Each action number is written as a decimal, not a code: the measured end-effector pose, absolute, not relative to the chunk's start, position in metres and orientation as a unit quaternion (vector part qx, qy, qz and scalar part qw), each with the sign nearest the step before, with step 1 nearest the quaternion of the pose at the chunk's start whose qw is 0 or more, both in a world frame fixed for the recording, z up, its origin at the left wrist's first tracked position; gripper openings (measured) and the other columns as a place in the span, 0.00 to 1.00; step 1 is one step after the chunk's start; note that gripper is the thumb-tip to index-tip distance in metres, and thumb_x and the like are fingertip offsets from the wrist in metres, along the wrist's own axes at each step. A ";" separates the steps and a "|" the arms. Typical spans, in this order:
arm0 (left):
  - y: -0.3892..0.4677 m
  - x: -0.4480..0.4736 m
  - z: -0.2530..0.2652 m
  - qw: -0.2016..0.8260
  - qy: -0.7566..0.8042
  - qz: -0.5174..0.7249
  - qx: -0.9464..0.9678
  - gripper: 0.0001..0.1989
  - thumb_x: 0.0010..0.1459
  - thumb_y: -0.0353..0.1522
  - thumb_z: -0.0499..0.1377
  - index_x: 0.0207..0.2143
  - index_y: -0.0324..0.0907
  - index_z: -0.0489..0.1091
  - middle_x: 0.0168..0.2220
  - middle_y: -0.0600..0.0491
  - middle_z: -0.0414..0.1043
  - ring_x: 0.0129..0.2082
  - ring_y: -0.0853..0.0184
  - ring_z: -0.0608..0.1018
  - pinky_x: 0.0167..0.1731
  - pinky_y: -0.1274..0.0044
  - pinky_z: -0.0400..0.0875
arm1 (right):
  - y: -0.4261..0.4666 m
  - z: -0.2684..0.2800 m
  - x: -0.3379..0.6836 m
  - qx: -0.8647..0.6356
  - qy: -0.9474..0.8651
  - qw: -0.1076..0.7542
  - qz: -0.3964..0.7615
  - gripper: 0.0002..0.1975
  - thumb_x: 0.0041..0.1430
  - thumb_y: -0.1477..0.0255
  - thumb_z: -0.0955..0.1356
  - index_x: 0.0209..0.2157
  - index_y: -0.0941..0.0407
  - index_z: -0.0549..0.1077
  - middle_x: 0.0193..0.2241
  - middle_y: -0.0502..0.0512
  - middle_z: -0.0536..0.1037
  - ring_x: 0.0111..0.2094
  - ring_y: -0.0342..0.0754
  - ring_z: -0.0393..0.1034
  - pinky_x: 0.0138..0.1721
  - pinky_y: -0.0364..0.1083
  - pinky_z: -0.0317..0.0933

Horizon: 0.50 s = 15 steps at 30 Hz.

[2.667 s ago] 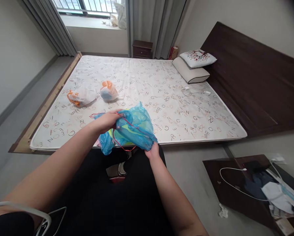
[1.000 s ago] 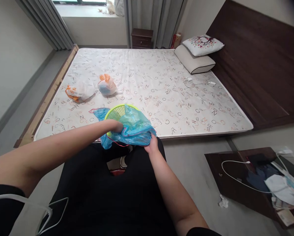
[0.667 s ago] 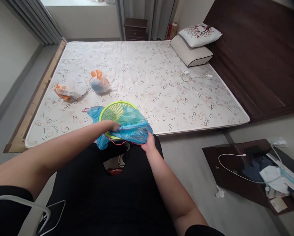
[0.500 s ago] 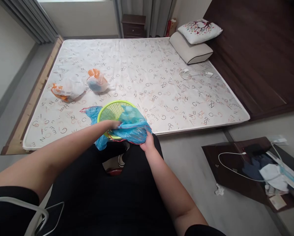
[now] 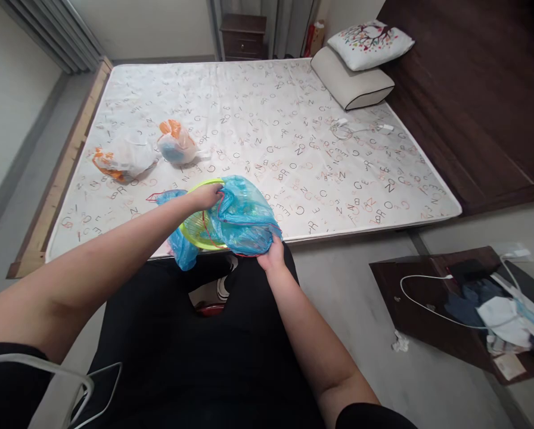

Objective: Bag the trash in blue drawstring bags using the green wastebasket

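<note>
left hand (image 5: 208, 196) looks closed on the blue bag (image 5: 248, 223) near its top (the grip is partly hidden); right hand (image 5: 273, 256) clasps its lower corner. bag partly covers the green basket (image 5: 194, 229) beside the mattress (image 5: 267, 113) edge.

A tree-print pillow (image 5: 369, 44) lies on a beige pillow (image 5: 350, 81) at the far right corner of the mattress (image 5: 267, 89); a brown nightstand (image 5: 243, 37) stands beyond its far edge.

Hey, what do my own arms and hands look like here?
Your left hand, right hand and forearms are bare and ungloved. Short black fabric sleeves begin higher up. A pale, curved, cable-like strand crosses the left sleeve.
</note>
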State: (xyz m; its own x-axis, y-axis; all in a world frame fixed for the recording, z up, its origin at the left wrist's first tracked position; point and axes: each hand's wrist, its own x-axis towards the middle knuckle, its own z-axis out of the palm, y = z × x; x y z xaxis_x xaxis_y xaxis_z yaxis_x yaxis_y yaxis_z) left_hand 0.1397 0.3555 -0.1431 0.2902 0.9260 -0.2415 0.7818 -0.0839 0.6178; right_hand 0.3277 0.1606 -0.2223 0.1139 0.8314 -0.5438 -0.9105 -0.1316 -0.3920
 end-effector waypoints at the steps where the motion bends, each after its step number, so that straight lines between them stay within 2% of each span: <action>1: 0.356 0.138 -0.135 0.324 0.590 0.105 0.732 0.06 0.47 0.29 0.64 0.30 0.43 0.76 0.32 0.48 0.78 0.43 0.51 0.79 0.49 0.67 0.70 | 0.160 -0.222 0.327 -0.351 0.054 0.661 0.661 0.16 0.60 0.63 0.68 0.47 0.54 0.75 0.43 0.53 0.83 0.47 0.53 0.78 0.52 0.56 0.72; 3: 0.352 0.137 -0.121 0.350 0.605 0.120 0.705 0.03 0.49 0.29 0.65 0.30 0.43 0.75 0.29 0.49 0.76 0.40 0.53 0.78 0.44 0.69 0.71 | 0.159 -0.221 0.327 -0.347 0.058 0.664 0.660 0.16 0.59 0.64 0.69 0.47 0.54 0.75 0.42 0.53 0.83 0.47 0.53 0.78 0.52 0.56 0.72; 6: 0.338 0.136 -0.101 0.487 0.643 0.192 0.560 0.03 0.52 0.31 0.65 0.28 0.41 0.74 0.23 0.51 0.70 0.26 0.62 0.74 0.29 0.73 0.71 | 0.156 -0.221 0.326 -0.343 0.058 0.661 0.665 0.16 0.59 0.64 0.69 0.48 0.52 0.75 0.43 0.52 0.83 0.46 0.53 0.78 0.51 0.57 0.73; 8: 0.326 0.134 -0.090 0.564 0.647 0.248 0.449 0.04 0.55 0.32 0.64 0.29 0.41 0.73 0.22 0.53 0.67 0.20 0.67 0.70 0.23 0.75 0.69 | 0.155 -0.222 0.326 -0.338 0.046 0.665 0.665 0.17 0.59 0.64 0.69 0.49 0.52 0.74 0.45 0.52 0.83 0.47 0.52 0.78 0.51 0.57 0.73; 11: 0.307 0.128 -0.077 0.609 0.613 0.342 0.369 0.04 0.56 0.30 0.63 0.29 0.40 0.71 0.24 0.55 0.67 0.20 0.70 0.70 0.22 0.76 0.72 | 0.154 -0.224 0.327 -0.324 0.029 0.669 0.669 0.17 0.60 0.64 0.68 0.49 0.52 0.75 0.46 0.53 0.82 0.48 0.53 0.77 0.50 0.56 0.73; 15: 0.277 0.111 -0.065 0.611 0.558 0.443 0.344 0.04 0.55 0.30 0.64 0.31 0.39 0.71 0.28 0.53 0.71 0.25 0.70 0.74 0.25 0.78 0.74 | 0.155 -0.224 0.327 -0.334 0.023 0.666 0.666 0.15 0.59 0.67 0.67 0.48 0.52 0.75 0.44 0.52 0.83 0.47 0.52 0.78 0.48 0.54 0.74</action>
State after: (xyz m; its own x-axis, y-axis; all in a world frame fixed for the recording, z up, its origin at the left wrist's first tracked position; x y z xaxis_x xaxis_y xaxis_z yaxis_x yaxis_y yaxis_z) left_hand 0.1113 0.2768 -0.0654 -0.0163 0.9260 -0.3773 -0.1574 0.3702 0.9155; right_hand 0.3272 0.1545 -0.2243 0.1105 0.8725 -0.4760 -0.9037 -0.1111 -0.4135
